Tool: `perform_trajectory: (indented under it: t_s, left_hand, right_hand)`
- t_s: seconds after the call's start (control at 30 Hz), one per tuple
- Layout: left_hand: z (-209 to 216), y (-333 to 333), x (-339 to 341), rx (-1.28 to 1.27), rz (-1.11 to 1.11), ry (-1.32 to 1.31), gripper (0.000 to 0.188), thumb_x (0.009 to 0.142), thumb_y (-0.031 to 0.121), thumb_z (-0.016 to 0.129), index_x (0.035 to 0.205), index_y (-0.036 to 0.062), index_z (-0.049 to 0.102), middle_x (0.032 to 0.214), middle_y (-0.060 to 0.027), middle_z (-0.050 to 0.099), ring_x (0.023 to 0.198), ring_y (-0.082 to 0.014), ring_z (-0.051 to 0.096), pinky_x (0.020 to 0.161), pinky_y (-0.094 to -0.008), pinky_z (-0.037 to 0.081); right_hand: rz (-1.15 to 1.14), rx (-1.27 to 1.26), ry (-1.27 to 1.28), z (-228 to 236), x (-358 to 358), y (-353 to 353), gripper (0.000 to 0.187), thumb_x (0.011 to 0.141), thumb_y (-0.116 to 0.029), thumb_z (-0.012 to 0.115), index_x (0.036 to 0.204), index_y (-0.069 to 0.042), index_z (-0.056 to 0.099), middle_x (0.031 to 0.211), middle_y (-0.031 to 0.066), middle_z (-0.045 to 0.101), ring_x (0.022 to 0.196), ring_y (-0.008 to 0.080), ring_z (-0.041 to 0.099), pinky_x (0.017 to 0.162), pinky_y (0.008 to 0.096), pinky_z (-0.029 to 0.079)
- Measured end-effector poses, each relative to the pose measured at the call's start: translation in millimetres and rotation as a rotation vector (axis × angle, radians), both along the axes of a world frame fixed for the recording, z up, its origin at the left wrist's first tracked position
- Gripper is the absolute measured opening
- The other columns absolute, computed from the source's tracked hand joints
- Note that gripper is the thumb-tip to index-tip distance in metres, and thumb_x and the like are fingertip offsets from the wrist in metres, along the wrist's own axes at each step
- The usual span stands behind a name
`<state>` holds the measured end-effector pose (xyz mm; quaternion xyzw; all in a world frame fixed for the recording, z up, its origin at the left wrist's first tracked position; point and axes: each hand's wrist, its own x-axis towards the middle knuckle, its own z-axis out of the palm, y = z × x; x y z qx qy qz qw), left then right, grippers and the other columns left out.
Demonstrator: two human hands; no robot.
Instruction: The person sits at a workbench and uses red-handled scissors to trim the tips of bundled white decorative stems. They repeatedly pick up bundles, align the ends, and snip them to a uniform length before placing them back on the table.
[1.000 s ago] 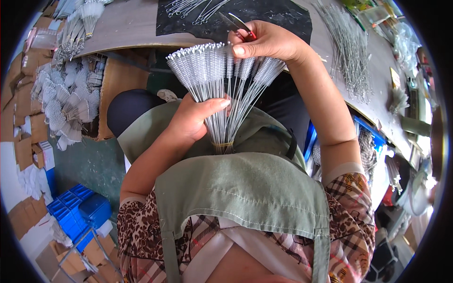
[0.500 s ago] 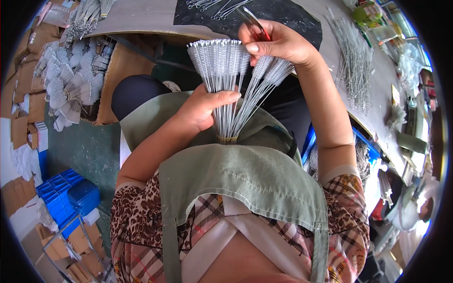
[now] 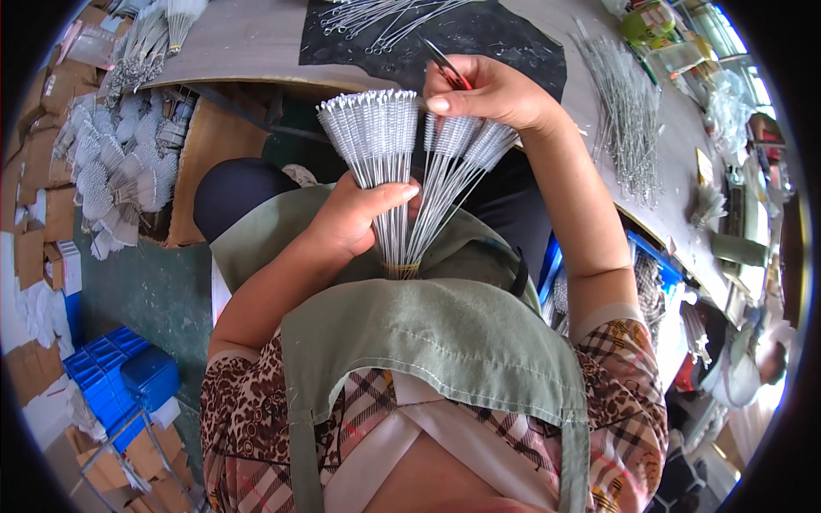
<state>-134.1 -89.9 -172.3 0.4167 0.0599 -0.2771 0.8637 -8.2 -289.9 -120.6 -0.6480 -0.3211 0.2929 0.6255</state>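
Head view — left hand (image 3: pixel 355 214) snug round wire brushes (image 3: pixel 373 128), right hand (image 3: pixel 487 92) round — probably — scissors (image 3: pixel 448 68).

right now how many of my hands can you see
2: your left hand grips a bunch of brushes; your right hand, above and to the right, holds a red-handled tool. Parts of both hands are hidden.

Head-worn fisheye, downward over hands (image 3: pixel 355 219)

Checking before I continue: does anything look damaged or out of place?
The black sheet on the table has a ragged edge, perhaps torn. The brush bundle in the left hand is split above its band; otherwise nothing clearly stands out.
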Motion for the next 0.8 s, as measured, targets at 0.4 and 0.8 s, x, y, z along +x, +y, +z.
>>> perform_trajectory:
  t_s: [0.4,0.8]
  left_hand:
    - [8.7,-1.4,0.4,0.024,0.002,-0.002,0.024,0.073,0.006,0.065,0.095,-0.0003,0.057,0.084,-0.0085,0.061,0.074,-0.0165,0.06,0.07,-0.0298,0.05]
    - [6.3,-0.2,3.2,-0.035,-0.027,-0.032,0.022,0.073,0.006,0.065,0.093,0.0018,0.057,0.083,-0.0047,0.059,0.076,-0.0136,0.058,0.07,-0.0278,0.047]
  right_hand:
    - [-0.036,-0.072,0.117,8.6,-4.9,4.6,0.017,0.08,-0.011,0.065,0.088,-0.003,0.052,0.075,-0.0008,0.052,0.072,0.0092,0.055,0.07,0.0249,0.047]
    - [0.027,0.081,0.145,6.1,-3.2,4.6,0.023,0.078,-0.022,0.069,0.077,-0.007,0.053,0.069,-0.0032,0.053,0.068,0.008,0.054,0.065,0.0225,0.045]
